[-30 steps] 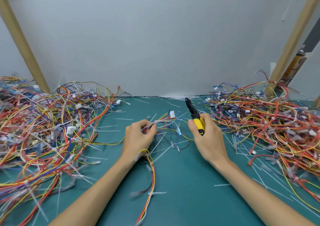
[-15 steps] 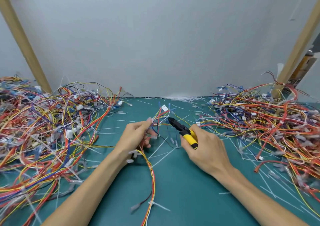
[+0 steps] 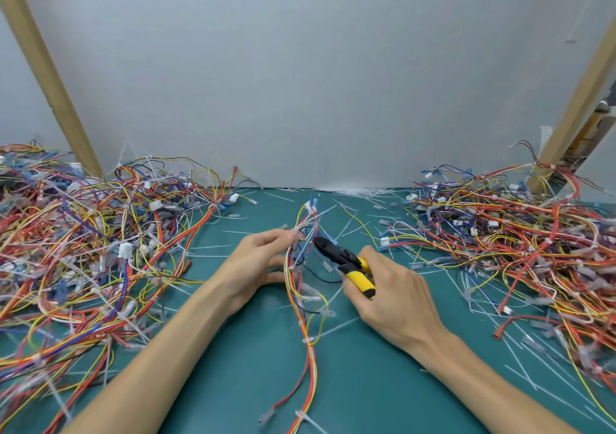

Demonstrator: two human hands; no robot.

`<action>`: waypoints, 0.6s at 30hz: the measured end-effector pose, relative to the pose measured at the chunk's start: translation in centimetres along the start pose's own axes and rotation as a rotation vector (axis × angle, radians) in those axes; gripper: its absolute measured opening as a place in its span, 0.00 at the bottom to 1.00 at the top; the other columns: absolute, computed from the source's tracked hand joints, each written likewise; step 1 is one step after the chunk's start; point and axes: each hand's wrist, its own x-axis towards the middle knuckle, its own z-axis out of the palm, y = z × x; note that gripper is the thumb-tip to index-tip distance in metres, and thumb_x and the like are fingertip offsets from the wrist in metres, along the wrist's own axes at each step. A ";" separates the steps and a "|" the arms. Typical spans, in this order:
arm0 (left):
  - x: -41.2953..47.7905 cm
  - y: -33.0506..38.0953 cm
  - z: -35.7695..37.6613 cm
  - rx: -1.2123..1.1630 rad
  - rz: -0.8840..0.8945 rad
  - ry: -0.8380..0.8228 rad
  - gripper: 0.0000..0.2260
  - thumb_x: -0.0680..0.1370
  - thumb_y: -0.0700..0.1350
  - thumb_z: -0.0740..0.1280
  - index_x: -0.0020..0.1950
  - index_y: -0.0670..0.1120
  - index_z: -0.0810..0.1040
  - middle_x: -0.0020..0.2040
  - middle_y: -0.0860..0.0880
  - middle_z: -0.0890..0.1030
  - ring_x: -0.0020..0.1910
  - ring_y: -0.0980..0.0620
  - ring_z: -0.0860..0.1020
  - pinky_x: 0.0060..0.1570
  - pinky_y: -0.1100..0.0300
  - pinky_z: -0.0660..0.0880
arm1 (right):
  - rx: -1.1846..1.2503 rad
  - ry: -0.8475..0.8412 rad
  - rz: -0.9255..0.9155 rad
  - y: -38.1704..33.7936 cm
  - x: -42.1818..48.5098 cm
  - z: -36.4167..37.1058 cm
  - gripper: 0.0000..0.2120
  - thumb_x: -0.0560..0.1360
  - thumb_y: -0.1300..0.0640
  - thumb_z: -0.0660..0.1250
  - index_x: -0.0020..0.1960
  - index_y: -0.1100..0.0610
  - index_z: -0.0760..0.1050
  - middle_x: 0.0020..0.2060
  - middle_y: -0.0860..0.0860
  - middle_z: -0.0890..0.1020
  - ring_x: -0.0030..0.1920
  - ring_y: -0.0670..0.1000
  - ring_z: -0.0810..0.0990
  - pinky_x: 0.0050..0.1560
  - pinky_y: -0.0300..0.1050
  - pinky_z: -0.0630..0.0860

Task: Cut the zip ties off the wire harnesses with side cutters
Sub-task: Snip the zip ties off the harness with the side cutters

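A head-worn camera looks down at a dark teal worktop (image 3: 350, 383) set against a plain pale grey wall (image 3: 316, 83). The person's left hand (image 3: 258, 260) holds up a thin wire harness of red, yellow, white and blue strands (image 3: 311, 360), its fingers (image 3: 276, 237) pinching the bundle near the top. Above the pinch the wires fan out to a small white plug; below it the bundle trails down the worktop towards the viewer, ringed in places by small white zip ties (image 3: 305, 340). The right hand (image 3: 396, 297) grips a pair of side cutters with yellow-and-black handles (image 3: 346, 262), fingers (image 3: 373, 257) curled round the handles. The black cutting head points up and left, just beside the held wires, right of the left-hand fingertips; whether it touches a tie cannot be told. A large tangled heap of multicoloured harnesses (image 3: 83, 250) covers the left of the worktop, and a second heap (image 3: 516, 240) covers the right. Loose white cut tie strips (image 3: 346, 327) lie scattered between and around the hands. A slanted wooden post (image 3: 50, 77) rises behind the left heap and another (image 3: 573, 107) behind the right
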 end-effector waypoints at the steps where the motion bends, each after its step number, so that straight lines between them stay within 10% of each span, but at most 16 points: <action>1: -0.1 -0.2 0.2 0.033 0.036 0.027 0.08 0.71 0.51 0.71 0.43 0.47 0.84 0.40 0.49 0.80 0.32 0.53 0.77 0.34 0.61 0.78 | 0.000 0.008 0.015 0.1 0.1 0.0 0.14 0.72 0.38 0.57 0.42 0.47 0.59 0.31 0.46 0.70 0.33 0.55 0.72 0.29 0.48 0.66; 8: -0.3 -1.8 2.7 0.226 0.323 0.313 0.01 0.77 0.37 0.69 0.46 0.40 0.78 0.41 0.45 0.77 0.28 0.57 0.74 0.30 0.65 0.76 | -0.018 0.041 0.095 0.7 0.3 0.2 0.15 0.74 0.36 0.57 0.43 0.47 0.61 0.32 0.45 0.71 0.33 0.54 0.72 0.31 0.47 0.68; 18: -0.2 -2.1 2.3 0.210 0.302 0.295 0.05 0.76 0.39 0.71 0.41 0.43 0.78 0.34 0.52 0.81 0.28 0.54 0.79 0.29 0.64 0.76 | -0.070 -0.039 -0.005 0.0 0.1 0.2 0.13 0.72 0.36 0.55 0.45 0.45 0.59 0.35 0.43 0.70 0.37 0.52 0.74 0.30 0.46 0.64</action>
